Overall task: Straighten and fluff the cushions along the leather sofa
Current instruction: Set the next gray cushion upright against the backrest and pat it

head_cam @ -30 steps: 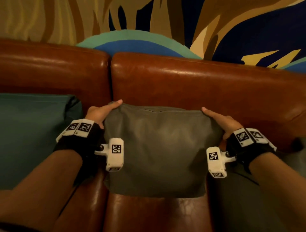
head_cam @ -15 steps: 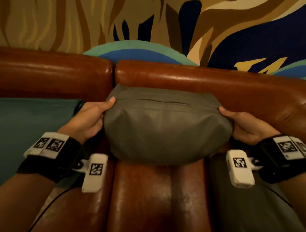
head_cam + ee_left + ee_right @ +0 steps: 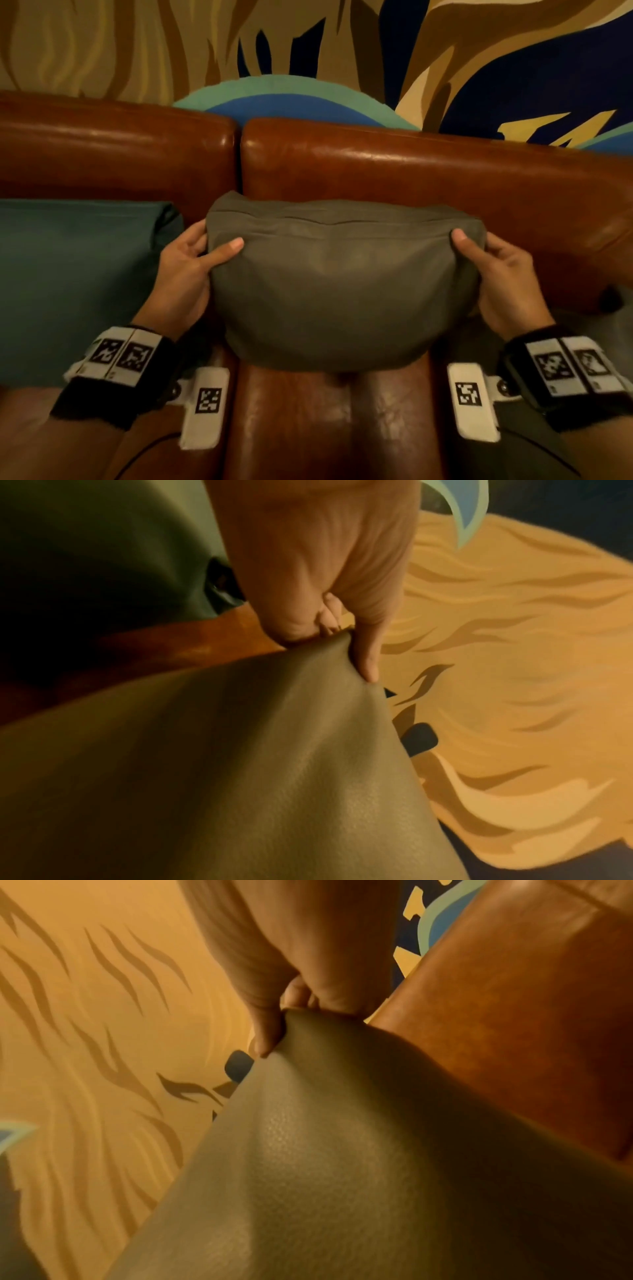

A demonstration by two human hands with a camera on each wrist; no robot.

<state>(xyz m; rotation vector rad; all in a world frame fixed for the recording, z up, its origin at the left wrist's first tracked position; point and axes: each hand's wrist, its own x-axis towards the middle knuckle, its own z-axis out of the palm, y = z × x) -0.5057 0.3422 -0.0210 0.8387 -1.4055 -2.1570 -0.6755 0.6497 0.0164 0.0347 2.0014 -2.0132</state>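
Now, head view: my two hands hold the grey cushion (image 3: 342, 284) in front of the leather sofa (image 3: 411, 171) backrest.
Cushion place: its top edge lies against the right back panel, just right of the gap between the two panels; its rounded lower edge is over the brown seat, whether touching it I cannot tell.
My left hand (image 3: 185, 274): it pinches the cushion's upper left corner, thumb on the front face, fingers curled round behind.
My right hand (image 3: 496, 274): it pinches the upper right corner the same way, thumb on the front, fingers behind.
Teal cushion (image 3: 78, 281): it leans against the left back panel, just beside my left hand.
Wall mural (image 3: 308, 51): tan, blue and green shapes above the sofa back.

Left wrist view: my left hand (image 3: 318, 569) is curled on the grey cushion (image 3: 240, 777) corner, thumb pressed along the fabric edge, with the teal cushion (image 3: 103, 547) beyond it.

Right wrist view: my right hand (image 3: 291, 947) grips the grey cushion (image 3: 342, 1177) corner, thumb pressed on the fabric, with the sofa (image 3: 514, 1015) leather right beside it.
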